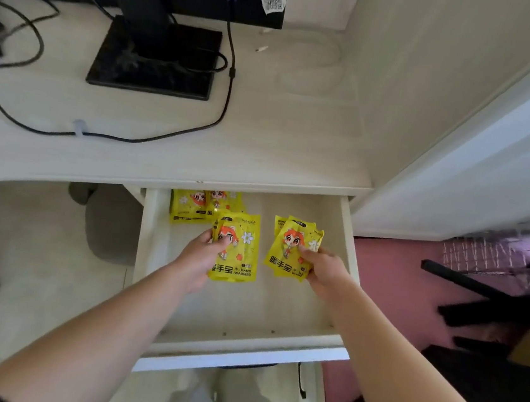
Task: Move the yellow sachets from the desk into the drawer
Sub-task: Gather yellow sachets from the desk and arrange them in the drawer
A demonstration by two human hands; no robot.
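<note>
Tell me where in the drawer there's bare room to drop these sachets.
The drawer floor is bare along its front wall, nearer than both hands, and in the back right corner. A narrow bare strip runs between the left sachets in the left hand and the right sachets in the right hand. Crowded: back left, where loose sachets lie under the desk edge.

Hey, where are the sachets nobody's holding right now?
In the head view, the loose sachets lie at the back left of the drawer, just behind the sachet in the left hand.
</note>
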